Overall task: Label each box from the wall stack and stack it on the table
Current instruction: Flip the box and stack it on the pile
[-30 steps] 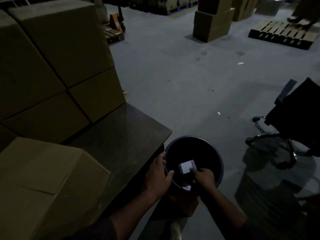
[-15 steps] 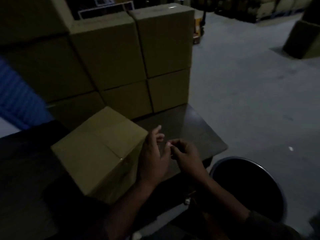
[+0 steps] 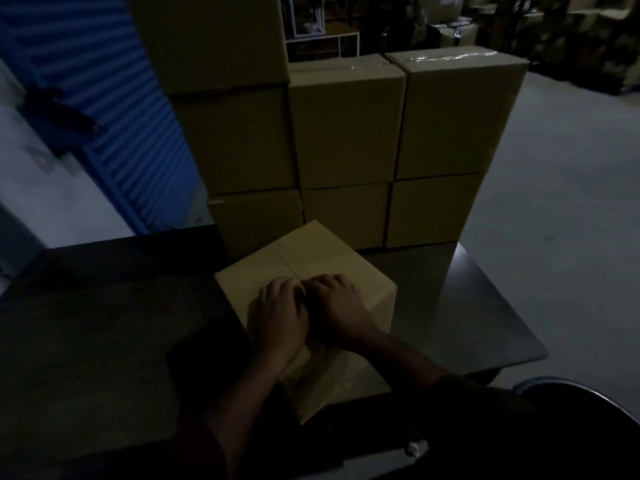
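A small cardboard box [image 3: 311,249] sits tilted on the dark table [image 3: 104,323], just in front of the stacked cardboard boxes [image 3: 346,126]. My left hand [image 3: 277,317] and my right hand [image 3: 337,306] lie side by side on the box's top, near its centre seam, with fingers pressing down. A sliver of something pale shows between the fingertips; whether it is a label is hidden by the hands and the dim light.
A round black bin [image 3: 588,410] stands on the floor at the table's right corner. A blue roller shutter [image 3: 104,116] fills the left background. Grey concrete floor [image 3: 554,220] stretches to the right, with more cartons far back.
My hands left the bin, came together above the table, and now press on the box top. The view has swung left toward the box stack.
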The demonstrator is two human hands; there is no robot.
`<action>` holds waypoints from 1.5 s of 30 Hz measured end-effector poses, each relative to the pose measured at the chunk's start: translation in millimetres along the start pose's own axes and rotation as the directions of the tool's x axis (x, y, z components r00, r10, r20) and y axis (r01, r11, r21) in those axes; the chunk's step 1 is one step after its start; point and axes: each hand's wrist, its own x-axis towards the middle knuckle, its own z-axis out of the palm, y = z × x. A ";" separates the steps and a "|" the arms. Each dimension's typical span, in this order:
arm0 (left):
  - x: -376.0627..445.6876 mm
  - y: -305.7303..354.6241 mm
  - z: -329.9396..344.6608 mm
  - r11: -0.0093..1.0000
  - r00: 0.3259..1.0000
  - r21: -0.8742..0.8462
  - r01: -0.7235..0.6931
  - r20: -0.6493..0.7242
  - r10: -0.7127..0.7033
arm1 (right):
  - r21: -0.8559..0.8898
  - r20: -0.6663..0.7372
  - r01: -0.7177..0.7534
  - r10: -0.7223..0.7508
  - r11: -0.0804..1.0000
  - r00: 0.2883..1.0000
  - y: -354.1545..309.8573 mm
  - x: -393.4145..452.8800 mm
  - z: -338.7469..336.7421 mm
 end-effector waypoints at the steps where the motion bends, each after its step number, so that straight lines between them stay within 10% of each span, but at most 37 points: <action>1: 0.5 1.7 1.7 1.000 1.000 0.005 -0.008 0.011 0.008 | -0.070 0.006 0.020 -0.020 0.997 1.000 -0.2 -0.4 1.9; 11: 1.4 -11.2 -2.1 0.995 0.994 0.022 -0.102 0.036 0.101 | -0.095 -0.041 0.039 -0.043 0.995 0.998 17.3 -22.2 2.7; 15: -20.7 -23.4 -1.3 0.990 0.990 -0.122 0.076 -0.111 -0.090 | 0.015 -0.123 -0.119 0.120 0.993 0.985 29.9 -32.9 -16.2; 21: -59.9 -43.5 21.9 0.767 0.886 -0.521 0.375 -0.042 -0.462 | 0.064 -0.074 -0.533 0.537 0.844 0.840 68.6 -21.4 -40.1; 29: -98.7 -16.4 3.9 0.418 0.873 -0.827 0.375 0.164 -0.459 | 0.589 0.257 -0.593 0.569 0.549 0.781 79.6 -69.0 -47.9; 33: -79.7 -6.9 -16.1 0.267 0.824 -0.848 0.457 0.291 -0.486 | 0.690 0.297 -0.536 0.486 0.486 0.822 75.8 -90.9 -55.9; 45: -72.9 118.3 -140.9 0.378 0.920 -0.918 0.117 -0.043 -0.389 | 0.653 -0.303 -0.001 0.263 0.758 0.916 58.7 -131.2 -189.0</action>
